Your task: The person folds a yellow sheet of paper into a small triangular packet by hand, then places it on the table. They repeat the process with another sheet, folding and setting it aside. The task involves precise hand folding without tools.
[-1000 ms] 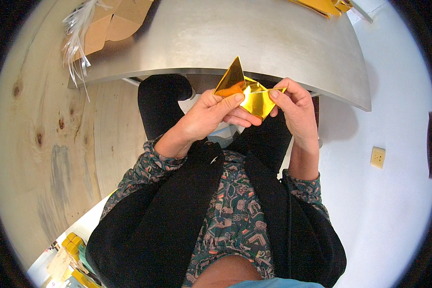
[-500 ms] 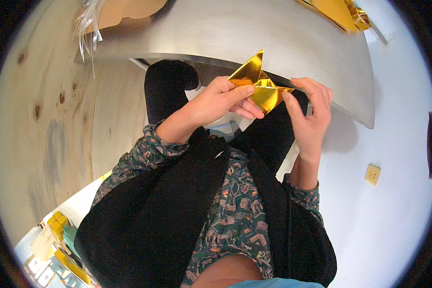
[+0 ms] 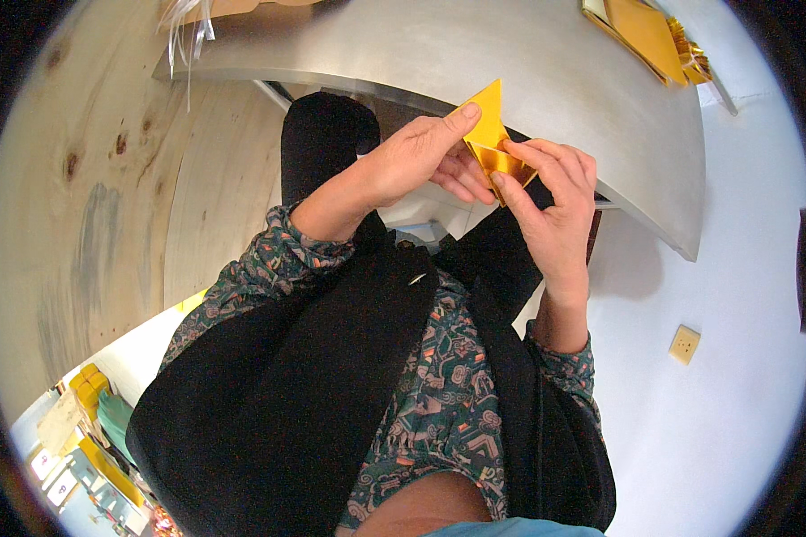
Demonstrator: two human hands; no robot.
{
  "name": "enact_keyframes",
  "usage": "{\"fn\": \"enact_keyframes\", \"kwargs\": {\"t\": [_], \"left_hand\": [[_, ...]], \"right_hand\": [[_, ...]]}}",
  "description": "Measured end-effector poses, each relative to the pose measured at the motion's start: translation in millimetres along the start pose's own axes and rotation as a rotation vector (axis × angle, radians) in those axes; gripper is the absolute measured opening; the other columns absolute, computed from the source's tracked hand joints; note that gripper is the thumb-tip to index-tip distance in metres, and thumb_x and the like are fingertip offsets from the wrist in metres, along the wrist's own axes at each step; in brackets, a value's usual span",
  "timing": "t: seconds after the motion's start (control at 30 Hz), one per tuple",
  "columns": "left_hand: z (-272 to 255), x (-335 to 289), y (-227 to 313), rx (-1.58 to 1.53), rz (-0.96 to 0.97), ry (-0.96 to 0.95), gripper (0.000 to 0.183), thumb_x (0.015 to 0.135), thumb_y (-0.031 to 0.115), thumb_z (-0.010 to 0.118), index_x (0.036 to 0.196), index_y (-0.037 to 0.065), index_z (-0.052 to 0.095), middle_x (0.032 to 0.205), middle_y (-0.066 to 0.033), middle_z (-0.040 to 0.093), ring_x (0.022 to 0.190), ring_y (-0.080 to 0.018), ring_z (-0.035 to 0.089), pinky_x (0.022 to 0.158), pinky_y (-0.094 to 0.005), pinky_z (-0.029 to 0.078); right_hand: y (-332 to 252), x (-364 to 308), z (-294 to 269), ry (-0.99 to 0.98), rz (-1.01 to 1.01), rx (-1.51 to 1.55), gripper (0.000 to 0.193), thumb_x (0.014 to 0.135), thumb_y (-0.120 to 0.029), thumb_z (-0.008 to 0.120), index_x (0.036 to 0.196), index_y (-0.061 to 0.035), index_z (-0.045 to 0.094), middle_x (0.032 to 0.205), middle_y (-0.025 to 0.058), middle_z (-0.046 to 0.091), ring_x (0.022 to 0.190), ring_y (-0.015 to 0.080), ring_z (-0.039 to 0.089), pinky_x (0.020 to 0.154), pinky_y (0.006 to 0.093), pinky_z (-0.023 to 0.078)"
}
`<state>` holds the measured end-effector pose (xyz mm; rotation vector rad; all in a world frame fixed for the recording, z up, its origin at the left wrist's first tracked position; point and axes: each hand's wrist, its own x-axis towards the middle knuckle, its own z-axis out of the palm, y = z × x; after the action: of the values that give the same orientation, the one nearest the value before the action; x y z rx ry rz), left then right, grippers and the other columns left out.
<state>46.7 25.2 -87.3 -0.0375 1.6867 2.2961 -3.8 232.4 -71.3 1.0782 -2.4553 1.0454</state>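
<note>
Pinch hold, shiny gold pointed folded-paper piece (image 3: 487, 128).
Left hand (image 3: 417, 161) fingers clamped on its far-left edge, right hand (image 3: 553, 199) fingers on near flap (image 3: 500, 161); light pressure should keep creases crisp.

1. Between the hands (image 3: 421, 157): folded paper (image 3: 484, 130), near the table's (image 3: 403, 49) front edge.
2. At far left: strips (image 3: 193, 40) overhanging, beside cardboard (image 3: 233, 6).
3. At far right: paper sheets (image 3: 643, 38), then fringed bundle (image 3: 689, 58).
4. Left of the table: wooden panel (image 3: 107, 206).
5. To the right: wall (image 3: 734, 242) with power outlet (image 3: 685, 345).
</note>
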Motion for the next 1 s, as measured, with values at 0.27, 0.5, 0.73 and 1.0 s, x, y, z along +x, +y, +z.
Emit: {"fn": "enact_keyframes", "kwargs": {"t": [0.27, 0.5, 0.73, 1.0], "left_hand": [[-5.6, -0.5, -1.5, 0.108, 0.113, 0.057, 0.051, 0.11, 0.045, 0.042, 0.123, -0.001, 0.061, 0.1, -0.0154, 0.073, 0.084, -0.0192, 0.074, 0.072, -0.0288, 0.063], [-6.3, 0.4, -6.5, 0.084, 0.172, 0.096, 0.05, 0.11, 0.043, 0.044, 0.128, -0.002, 0.06, 0.109, -0.0116, 0.07, 0.091, -0.0177, 0.072, 0.074, -0.0321, 0.064], [-5.1, -3.2, -3.2, 0.124, 0.273, 0.059, 0.051, 0.11, 0.041, 0.043, 0.134, -0.001, 0.058, 0.113, -0.011, 0.07, 0.096, -0.0183, 0.071, 0.076, -0.0322, 0.063], [-0.7, -7.2, 6.6, 0.368, 0.391, 0.053, 0.045, 0.111, 0.038, 0.044, 0.12, -0.002, 0.063, 0.09, -0.005, 0.068, 0.08, -0.0103, 0.066, 0.071, -0.0259, 0.057]], "right_hand": [[-5.3, 3.2, 3.7, 0.003, 0.057, 0.087, 0.021, 0.075, -0.017, 0.084, 0.088, -0.0095, 0.069, 0.102, 0.0045, 0.07, 0.097, 0.0241, 0.058, 0.091, 0.0377, 0.042], [-6.8, -2.4, 14.6, 0.148, 0.106, 0.153, 0.016, 0.08, -0.008, 0.077, 0.082, -0.0076, 0.061, 0.099, 0.0082, 0.067, 0.097, 0.0251, 0.056, 0.09, 0.0382, 0.042], [-5.1, -4.6, 16.7, 0.184, 0.177, 0.257, 0.014, 0.082, -0.006, 0.073, 0.082, -0.0064, 0.059, 0.106, 0.0109, 0.065, 0.102, 0.0256, 0.054, 0.091, 0.0381, 0.043], [-8.1, -5.9, 17.7, 0.109, 0.18, 0.335, 0.015, 0.082, -0.006, 0.075, 0.08, -0.0064, 0.06, 0.109, 0.0107, 0.064, 0.105, 0.0253, 0.055, 0.092, 0.037, 0.046]]}}
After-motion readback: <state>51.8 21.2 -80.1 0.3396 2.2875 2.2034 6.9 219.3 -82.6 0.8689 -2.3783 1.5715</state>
